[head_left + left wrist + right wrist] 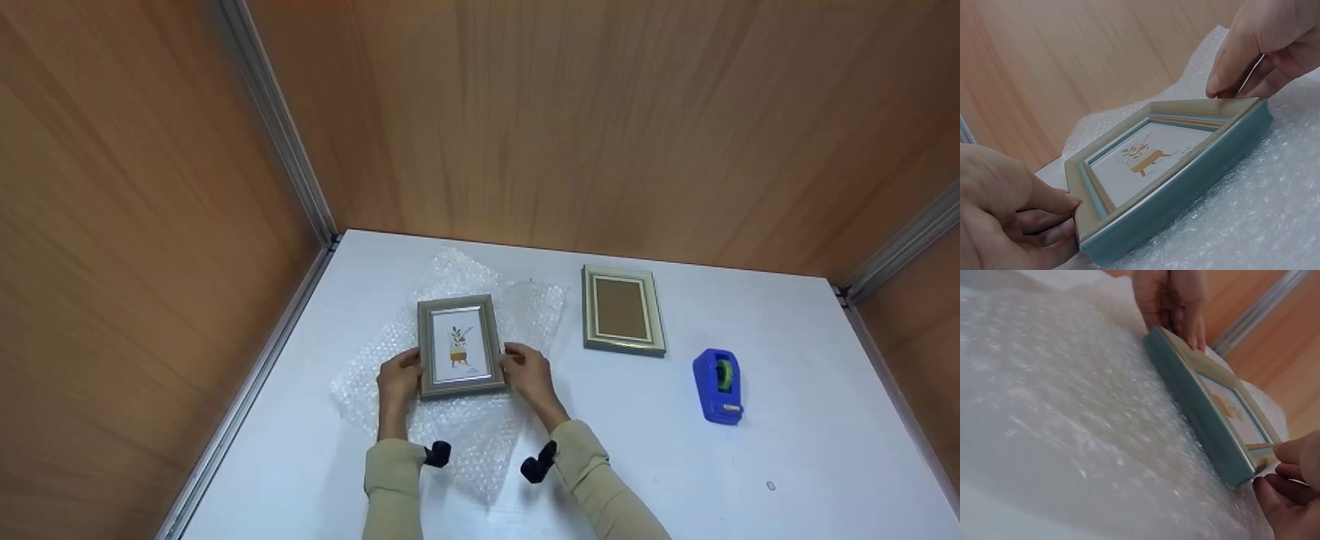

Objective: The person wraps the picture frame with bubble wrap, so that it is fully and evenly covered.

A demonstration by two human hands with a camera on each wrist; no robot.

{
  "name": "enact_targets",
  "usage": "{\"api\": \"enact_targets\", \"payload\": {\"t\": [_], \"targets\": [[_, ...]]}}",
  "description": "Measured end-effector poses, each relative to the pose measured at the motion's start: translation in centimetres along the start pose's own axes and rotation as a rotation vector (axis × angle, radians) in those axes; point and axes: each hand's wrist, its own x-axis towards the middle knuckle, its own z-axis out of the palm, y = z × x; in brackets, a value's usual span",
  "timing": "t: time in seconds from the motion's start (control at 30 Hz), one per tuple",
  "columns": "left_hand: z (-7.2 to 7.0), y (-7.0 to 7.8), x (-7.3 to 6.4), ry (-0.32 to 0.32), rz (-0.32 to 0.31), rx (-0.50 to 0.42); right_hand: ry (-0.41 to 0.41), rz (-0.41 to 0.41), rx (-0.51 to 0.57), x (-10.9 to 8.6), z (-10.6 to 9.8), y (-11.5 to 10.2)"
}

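Observation:
A picture frame (425, 352) with a potted-plant print lies face up over a sheet of bubble wrap (469, 450). Its left side is pinched by my left hand (398, 379), thumb near the top edge and fingers lower down, as the left wrist view shows. On the opposite side my right hand (529, 375) pinches the frame's edge near the lower corner. In the right wrist view the frame (1196, 416) shows its blue-green side just above the wrap (1072, 382); whether it touches the wrap fully, I cannot tell.
A second frame (587, 315) with a brown backing lies to the right, near the back wall. Farther right stands a blue tape dispenser (709, 390) with a green roll. Wooden panels (585, 127) enclose the white table (795, 390) at the back and sides.

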Motion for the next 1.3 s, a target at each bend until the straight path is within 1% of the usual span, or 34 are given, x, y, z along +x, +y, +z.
{"api": "enact_targets", "payload": {"t": [0.07, 0.2, 0.27, 0.33, 0.4, 0.53, 0.67, 0.8, 0.97, 1.07, 1.17, 1.3], "targets": [[0.0, -0.1, 0.0, -0.010, -0.012, -0.028, 0.058, -0.006, 0.045, 0.1, -0.5, 0.0], [0.1, -0.3, 0.2, -0.023, -0.028, -0.061, 0.242, -0.063, 0.104, 0.7, -1.7, -0.1], [0.1, -0.3, 0.2, -0.027, -0.030, -0.072, 0.322, -0.084, 0.104, 1.0, -2.3, 0.0], [0.1, -0.3, 0.3, -0.025, -0.025, -0.071, 0.364, -0.077, 0.091, 1.2, -2.8, 0.0], [0.1, -0.3, 0.3, -0.026, -0.020, -0.068, 0.364, -0.027, 0.095, 1.3, -3.3, 0.1], [0.0, -0.4, 0.3, -0.028, -0.016, -0.059, 0.317, 0.076, 0.122, 1.4, -3.8, 0.5], [0.0, -0.5, 0.3, -0.047, -0.017, -0.082, 0.288, 0.119, 0.182, 1.6, -4.1, 0.7], [0.0, -0.5, 0.3, -0.072, -0.006, -0.121, 0.280, 0.129, 0.223, 1.7, -4.3, 0.9], [-0.1, -0.3, 0.3, -0.094, -0.003, -0.143, 0.298, 0.119, 0.208, 1.8, -4.5, 1.0], [-0.2, -0.2, 0.3, -0.105, -0.011, -0.162, 0.298, 0.116, 0.224, 1.9, -4.5, 1.1], [-0.4, -0.1, 0.2, -0.120, -0.017, -0.168, 0.280, 0.121, 0.247, 1.9, -4.4, 1.2], [-0.6, -0.1, 0.0, -0.131, -0.027, -0.167, 0.248, 0.144, 0.230, 1.8, -4.2, 1.3]]}}
